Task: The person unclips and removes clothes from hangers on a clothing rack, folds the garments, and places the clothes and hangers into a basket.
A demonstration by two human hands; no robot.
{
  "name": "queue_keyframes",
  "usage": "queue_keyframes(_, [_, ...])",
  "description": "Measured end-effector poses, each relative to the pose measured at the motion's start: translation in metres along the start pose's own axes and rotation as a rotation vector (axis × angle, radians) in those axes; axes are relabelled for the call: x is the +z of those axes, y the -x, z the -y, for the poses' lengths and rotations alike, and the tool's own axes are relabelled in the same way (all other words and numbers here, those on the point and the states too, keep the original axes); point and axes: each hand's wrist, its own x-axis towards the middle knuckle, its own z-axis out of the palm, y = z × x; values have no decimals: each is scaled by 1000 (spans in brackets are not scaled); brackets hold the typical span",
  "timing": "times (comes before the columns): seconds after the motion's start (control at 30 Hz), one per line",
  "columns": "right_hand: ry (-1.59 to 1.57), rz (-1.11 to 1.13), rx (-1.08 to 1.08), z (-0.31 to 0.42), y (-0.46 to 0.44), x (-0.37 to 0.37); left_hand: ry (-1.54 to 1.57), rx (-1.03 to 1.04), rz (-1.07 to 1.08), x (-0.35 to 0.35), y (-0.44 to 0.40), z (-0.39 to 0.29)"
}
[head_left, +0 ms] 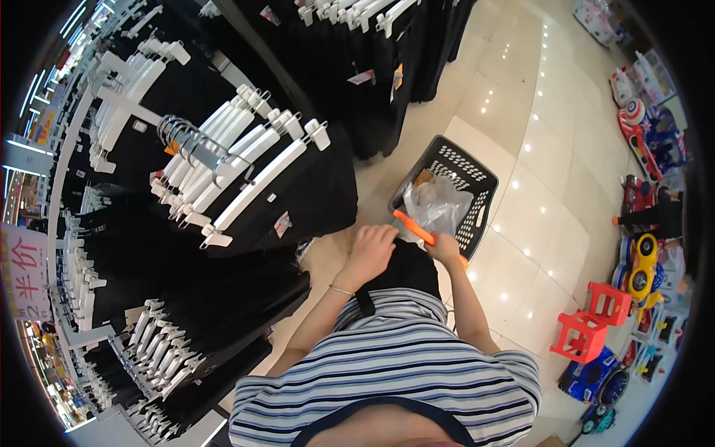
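Observation:
My right hand (445,247) is closed around the orange handle (413,226) of a black shopping basket (488,182). The basket is low in front of me, over the tiled floor, and has perforated sides. Inside it lies a crumpled clear plastic bag (439,205), with something brown beside it that I cannot make out. My left hand (372,249) is in front of my waist, near the left end of the handle. Its fingers are bent and their tips point away from me, so what they hold, if anything, is hidden.
On my left, black trousers (320,175) hang from white hangers (257,186) on a metal rack (123,104). Another rack of black clothing (357,112) stands ahead. Pale tiles (521,223) run along the right, where red plastic stools (585,335) and toy cars (644,272) line the aisle.

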Motion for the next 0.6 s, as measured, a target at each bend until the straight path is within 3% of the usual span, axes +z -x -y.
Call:
queue_keyframes(0.13, [-14,24,-23,-4,-3,-5,-42,-24,292,71,-21,-3])
queue_keyframes(0.3, [14,123,-21,-10,-17,-21,-168,12,376,170,-58,0])
queue_keyframes(0.4, [-55,119,-39,-28,-35,-12,-275,-253,599,196,-94,-10])
queue_keyframes(0.6, [-75,131,-63,-44,-70,-48,-271,-268,486,229,-138,6])
